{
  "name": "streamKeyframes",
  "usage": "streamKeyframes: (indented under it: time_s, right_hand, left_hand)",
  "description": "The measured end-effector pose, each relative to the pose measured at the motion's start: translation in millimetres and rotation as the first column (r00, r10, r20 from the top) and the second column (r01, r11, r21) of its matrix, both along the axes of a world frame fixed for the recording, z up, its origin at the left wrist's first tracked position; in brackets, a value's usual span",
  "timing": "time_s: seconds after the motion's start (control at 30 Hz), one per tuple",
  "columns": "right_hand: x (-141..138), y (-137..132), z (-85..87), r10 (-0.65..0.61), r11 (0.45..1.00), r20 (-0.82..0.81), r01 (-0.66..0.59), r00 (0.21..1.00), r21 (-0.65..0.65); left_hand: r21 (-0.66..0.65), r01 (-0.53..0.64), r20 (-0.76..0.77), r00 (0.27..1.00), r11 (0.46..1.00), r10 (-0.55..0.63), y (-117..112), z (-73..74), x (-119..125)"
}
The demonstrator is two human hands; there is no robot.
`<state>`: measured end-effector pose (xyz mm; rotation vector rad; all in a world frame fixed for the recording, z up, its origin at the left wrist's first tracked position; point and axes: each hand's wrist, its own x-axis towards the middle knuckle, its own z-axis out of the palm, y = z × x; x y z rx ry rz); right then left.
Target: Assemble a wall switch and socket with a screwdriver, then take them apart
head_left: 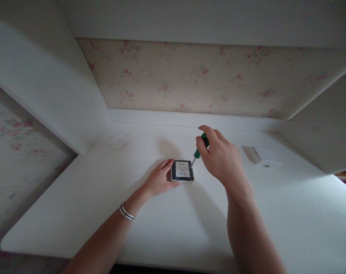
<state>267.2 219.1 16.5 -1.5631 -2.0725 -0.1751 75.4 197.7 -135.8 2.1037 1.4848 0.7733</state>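
A wall socket with a white face and dark frame sits on the white tabletop, near the middle of the view. My left hand grips it by its left side, thumb and fingers on opposite edges. In my right hand is a screwdriver with a green handle, wrapped by the fingers. Its metal shaft slants down to the left, and the tip meets the right side of the socket's dark frame. The screw itself is too small to make out.
A flat white square cover plate lies at the back left of the tabletop. At the right stands a white box-like piece. White panels rise on both sides, with flowered wallpaper behind. Tiny specks dot the surface in front.
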Motion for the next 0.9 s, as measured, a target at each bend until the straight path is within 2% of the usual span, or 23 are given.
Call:
streamKeyframes:
  time_s: [0.23, 0.43, 0.5, 0.63, 0.9]
  right_hand:
    - [2, 0, 0.2, -0.099, 0.995, 0.032, 0.099, 0.995, 0.011]
    - [3, 6, -4.3, -0.27, 0.963, 0.033, 0.269, 0.962, 0.018]
    - [4, 8, -5.7, -0.253, 0.968, 0.024, 0.253, 0.967, 0.006]
    - [3, 10, -6.5, -0.139, 0.99, -0.023, 0.138, 0.99, -0.031]
    - [9, 11, -3.6, -0.042, 0.993, -0.047, 0.037, 0.998, -0.112]
  left_hand:
    - [0.003, 0.003, -0.008, 1.0, 1.0, -0.003, 1, 0.2, 1]
    - [0.001, -0.002, -0.011, 1.0, 1.0, 0.002, 0, 0.5, 0]
    - [-0.001, 0.0, -0.012, 1.0, 1.0, 0.0, 0, 0.5, 0]
    - [-0.006, -0.005, -0.002, 1.0, 1.0, 0.005, 0, 0.9, 0]
    - [-0.015, -0.005, 0.005, 1.0, 1.0, 0.005, 0, 0.8, 0]
